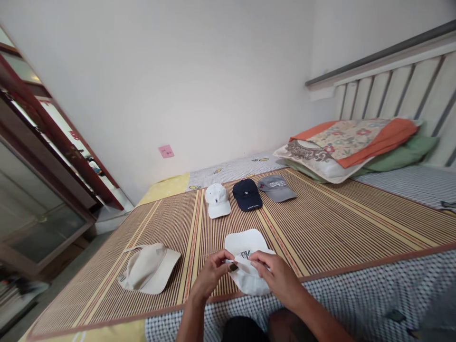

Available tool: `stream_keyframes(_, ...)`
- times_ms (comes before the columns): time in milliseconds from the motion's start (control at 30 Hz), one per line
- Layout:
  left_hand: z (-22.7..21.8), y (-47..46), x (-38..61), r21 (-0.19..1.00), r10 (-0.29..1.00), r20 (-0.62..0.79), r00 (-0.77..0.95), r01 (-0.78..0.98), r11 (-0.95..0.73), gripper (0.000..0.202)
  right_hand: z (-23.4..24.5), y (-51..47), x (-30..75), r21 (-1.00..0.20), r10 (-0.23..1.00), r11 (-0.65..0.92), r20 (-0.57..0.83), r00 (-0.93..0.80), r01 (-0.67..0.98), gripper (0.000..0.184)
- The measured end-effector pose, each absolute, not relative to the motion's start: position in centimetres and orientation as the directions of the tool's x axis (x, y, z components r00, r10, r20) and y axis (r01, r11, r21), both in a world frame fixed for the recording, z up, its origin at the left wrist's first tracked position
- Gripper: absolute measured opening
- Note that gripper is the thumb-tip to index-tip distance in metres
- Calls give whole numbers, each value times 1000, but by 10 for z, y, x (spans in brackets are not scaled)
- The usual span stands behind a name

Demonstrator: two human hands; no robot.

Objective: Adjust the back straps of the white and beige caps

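A white baseball cap [245, 238] with dark "CK" letters lies at the near edge of the mat, its brim pointing away from me. My left hand [211, 271] pinches the cap's back strap beside a small dark buckle [233, 267]. From the other side, my right hand [277, 274] grips the strap between thumb and fingers, covering part of the letters. To the left, a beige cap [151, 268] rests on its side with its strap sticking out. Farther back, a white cap [217, 200], a navy cap [247, 194] and a grey cap [276, 188] sit in a row.
The striped bamboo mat [320, 228] covers most of the bed. Folded bedding and pillows [356, 142] are piled at the far right by the slatted headboard [392, 88]. A wall stands behind, and a glass-fronted cabinet [39, 213] is at the left.
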State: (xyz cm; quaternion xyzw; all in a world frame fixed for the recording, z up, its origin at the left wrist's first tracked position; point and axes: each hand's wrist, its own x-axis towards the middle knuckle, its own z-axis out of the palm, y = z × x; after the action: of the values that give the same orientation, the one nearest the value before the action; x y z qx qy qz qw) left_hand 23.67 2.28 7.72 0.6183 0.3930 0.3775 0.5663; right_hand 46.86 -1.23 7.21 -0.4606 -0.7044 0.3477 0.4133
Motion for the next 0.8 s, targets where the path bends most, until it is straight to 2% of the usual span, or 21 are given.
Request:
stream_keyframes(400, 79, 26, 236, 998, 896, -17, 444, 68, -15, 30, 73, -9, 473, -857, 920, 358, 256, -298, 371, 30)
stream_keyframes(800, 75, 29, 233, 997, 877, -5, 481, 70, -33, 28, 66, -2, 477, -886, 920, 313, 193, -342, 342, 26)
